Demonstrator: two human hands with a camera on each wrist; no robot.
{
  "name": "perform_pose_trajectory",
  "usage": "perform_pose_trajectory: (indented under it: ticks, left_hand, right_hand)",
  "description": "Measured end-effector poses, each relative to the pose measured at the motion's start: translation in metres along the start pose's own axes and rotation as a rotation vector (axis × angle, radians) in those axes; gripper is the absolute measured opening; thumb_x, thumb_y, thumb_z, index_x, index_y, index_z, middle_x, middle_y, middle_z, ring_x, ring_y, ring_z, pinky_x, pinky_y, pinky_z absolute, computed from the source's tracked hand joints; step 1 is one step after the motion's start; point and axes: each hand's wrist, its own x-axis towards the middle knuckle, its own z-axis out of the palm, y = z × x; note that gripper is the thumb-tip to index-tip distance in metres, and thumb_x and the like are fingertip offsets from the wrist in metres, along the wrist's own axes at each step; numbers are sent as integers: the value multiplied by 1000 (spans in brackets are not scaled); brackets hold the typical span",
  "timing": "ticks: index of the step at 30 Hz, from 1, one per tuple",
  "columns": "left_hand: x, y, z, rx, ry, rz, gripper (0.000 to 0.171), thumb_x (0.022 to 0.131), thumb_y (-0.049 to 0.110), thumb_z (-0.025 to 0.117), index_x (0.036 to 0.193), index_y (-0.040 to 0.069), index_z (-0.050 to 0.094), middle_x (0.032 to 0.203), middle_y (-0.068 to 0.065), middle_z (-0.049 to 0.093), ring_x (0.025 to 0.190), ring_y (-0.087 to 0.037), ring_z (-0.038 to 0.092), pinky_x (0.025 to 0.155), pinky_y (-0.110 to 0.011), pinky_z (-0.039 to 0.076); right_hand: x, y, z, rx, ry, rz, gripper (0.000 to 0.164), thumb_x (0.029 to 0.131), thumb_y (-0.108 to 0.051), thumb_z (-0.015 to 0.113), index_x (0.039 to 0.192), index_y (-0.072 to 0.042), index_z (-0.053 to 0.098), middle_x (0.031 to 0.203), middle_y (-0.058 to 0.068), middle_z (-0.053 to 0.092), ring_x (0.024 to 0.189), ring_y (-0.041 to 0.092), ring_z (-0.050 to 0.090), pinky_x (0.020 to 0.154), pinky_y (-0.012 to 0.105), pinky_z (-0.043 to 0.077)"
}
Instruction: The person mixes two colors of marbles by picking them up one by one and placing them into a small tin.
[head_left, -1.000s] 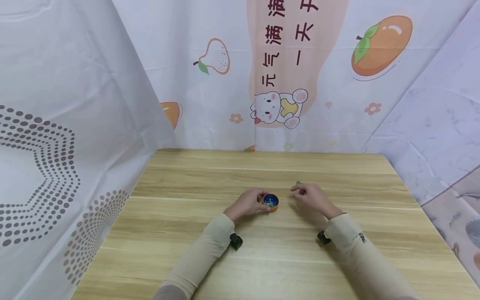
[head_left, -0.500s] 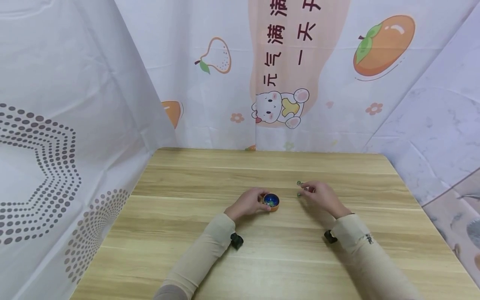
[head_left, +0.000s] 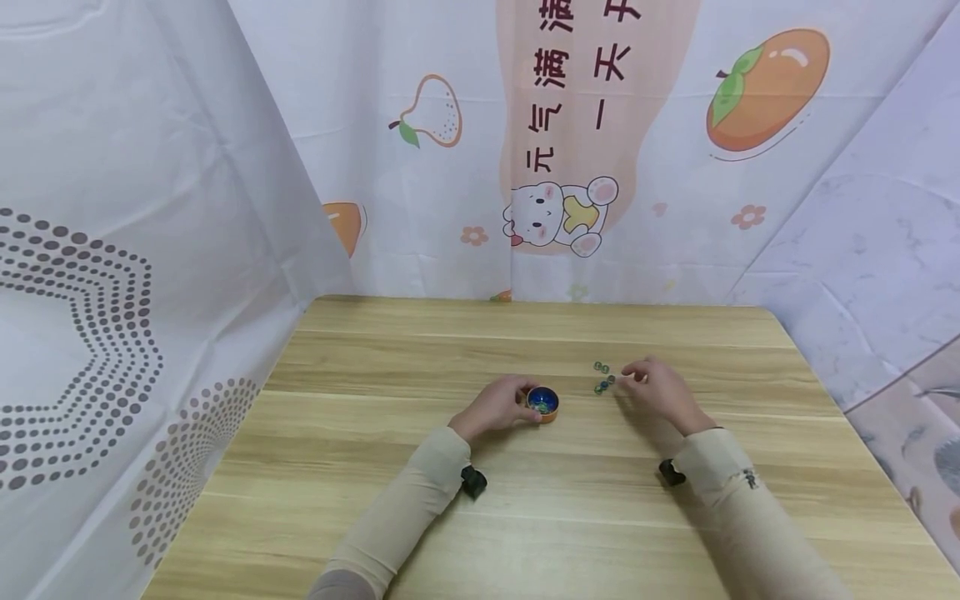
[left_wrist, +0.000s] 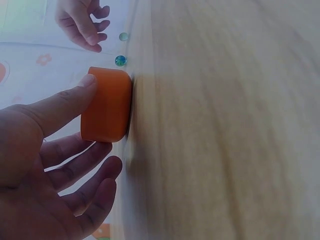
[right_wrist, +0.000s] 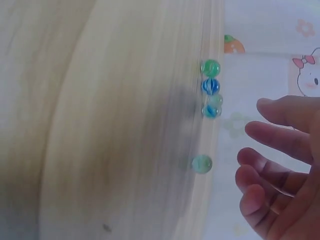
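Two forearms in beige long sleeves (head_left: 401, 512) angle inward over a pale wood-grain table (head_left: 555, 533), each with a small black device (head_left: 472, 482) at the wrist. The left hand (head_left: 491, 408) grips a small round orange cup with a glossy blue inside (head_left: 542, 405), which stands upright on the table near the middle. Its thumb presses one side of the cup and the nearer fingers the opposite side; the remaining fingers curl loosely below in the left wrist view, off the cup. Greenish shiny shapes show at the bottom of the cup, too small to tell apart.

The right hand (head_left: 662, 392) hangs above the table to the right of the cup, its fingers relaxed and slightly bent. Thumb and index finger stand apart, with nothing between them, and the other fingers curl a little further in. Its fingertips are just beside five small clear glass marbles with green and blue swirls (right_wrist: 210, 86), touching none. The marbles lie on the table between the two hands, nearer the right: four grouped closely and one apart in the right wrist view.
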Motion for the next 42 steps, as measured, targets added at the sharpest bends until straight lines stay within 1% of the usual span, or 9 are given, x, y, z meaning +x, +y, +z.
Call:
perform_pose_trajectory:
  ticks: [7,15,17,23,28,35,42]
  left_hand:
    - [0,-1,0,-5,0,9,54,82,29,79,131,15,60,114,0,65,100,-13,60,88,-31,48]
    - [-1,-2,2,-5,4,13,54,82,29,79,130,15,60,114,0,65,99,-13,59,86,-30,48]
    - [-1,-2,2,-5,5,13,53,82,29,79,130,15,60,114,0,65,99,-13,59,86,-30,48]
    - [1,-2,2,6,6,19,55,82,28,79,131,15,59,113,-1,65,99,-13,59,87,-30,48]
    - [1,-1,1,6,1,21,55,82,28,79,132,14,59,113,-1,65,98,-13,59,87,-30,48]
    - [0,-1,1,-2,1,13,55,82,29,79,131,15,59,115,0,65,100,-14,59,88,-31,48]
    - [1,-2,1,-3,0,19,55,82,29,79,131,15,59,116,-1,65,101,-14,59,88,-31,49]
  right_hand:
    - [0,10,-2,12,-38,28,28,94,-20,63,107,4,69,95,17,65,84,27,59,71,39,48]
    - [0,15,-3,11,-96,92,27,92,-17,63,105,7,68,82,14,65,71,20,58,63,33,45]
    - [1,16,-3,4,-110,112,26,91,-16,64,104,6,68,81,13,66,70,20,58,62,32,45]
    - [0,18,-4,-21,-142,154,21,90,-17,66,99,1,71,86,14,68,74,21,58,62,30,44]
    - [-1,20,-2,-17,-139,161,18,90,-16,66,98,-1,73,84,12,69,72,19,58,62,30,44]
    - [-2,23,0,-42,-134,164,18,92,-17,64,98,-2,73,88,14,69,75,21,60,63,34,46]
    - [-1,24,2,-55,-122,157,18,92,-17,64,97,-3,73,90,14,70,77,23,61,65,35,47]
